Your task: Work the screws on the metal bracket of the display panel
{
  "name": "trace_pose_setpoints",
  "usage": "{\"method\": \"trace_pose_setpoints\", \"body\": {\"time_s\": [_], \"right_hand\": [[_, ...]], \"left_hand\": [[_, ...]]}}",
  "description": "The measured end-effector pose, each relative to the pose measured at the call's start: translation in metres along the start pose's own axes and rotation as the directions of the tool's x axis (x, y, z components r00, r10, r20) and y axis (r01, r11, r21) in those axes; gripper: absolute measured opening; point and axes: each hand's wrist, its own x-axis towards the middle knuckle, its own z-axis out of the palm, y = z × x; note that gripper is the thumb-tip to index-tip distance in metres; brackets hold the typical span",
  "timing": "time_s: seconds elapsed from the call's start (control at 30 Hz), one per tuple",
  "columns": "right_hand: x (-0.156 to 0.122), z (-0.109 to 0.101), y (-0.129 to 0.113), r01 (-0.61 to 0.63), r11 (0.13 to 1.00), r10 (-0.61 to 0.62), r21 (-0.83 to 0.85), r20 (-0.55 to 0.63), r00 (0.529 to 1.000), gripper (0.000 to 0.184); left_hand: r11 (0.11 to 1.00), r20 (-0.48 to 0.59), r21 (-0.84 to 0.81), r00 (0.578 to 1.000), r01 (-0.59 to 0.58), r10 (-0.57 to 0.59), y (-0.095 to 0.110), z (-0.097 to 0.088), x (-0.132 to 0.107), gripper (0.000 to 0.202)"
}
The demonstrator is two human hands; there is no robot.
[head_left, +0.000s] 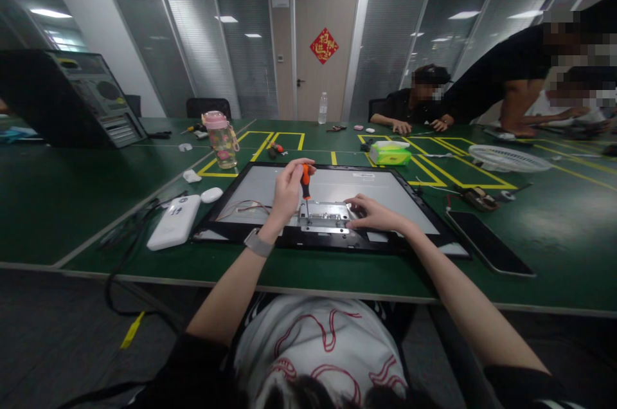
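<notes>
My left hand (291,190) is closed on the handle of an orange and black screwdriver (305,182), held upright. The screwdriver's tip reaches down to the left part of a silver metal bracket (321,226), which has a row of ports or openings along it. At the bracket's right end, my right hand (370,213) grips the edge between thumb and fingers. Under both hands a flat monitor panel (390,193) with a grey back and black frame lies on the green table. Thin wires (248,206) run across the panel to the left of the bracket.
Left of the panel lie a white power bank (174,222), a white oval case (211,195) and black cables (126,248). A pink-lidded bottle (222,142) stands behind them. To the right lie a phone (489,242) and a racket (508,158). Other people (409,103) are across the table.
</notes>
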Motion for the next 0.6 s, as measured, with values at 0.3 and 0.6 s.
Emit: {"method": "trace_pose_setpoints", "body": {"time_s": [0.3,0.6], "right_hand": [[-0.0007,-0.0006,-0.0018,0.000,1.000,0.000,0.000,0.004,1.000,0.069],[-0.0008,-0.0009,-0.0027,-0.001,1.000,0.001,0.014,0.007,1.000,0.069]], "left_hand": [[1.000,0.025,0.026,1.000,-0.011,0.010,-0.0015,-0.0003,-0.0019,0.024],[0.991,0.016,0.124,0.999,-0.043,0.042,0.0014,0.0004,-0.0029,0.022]]}}
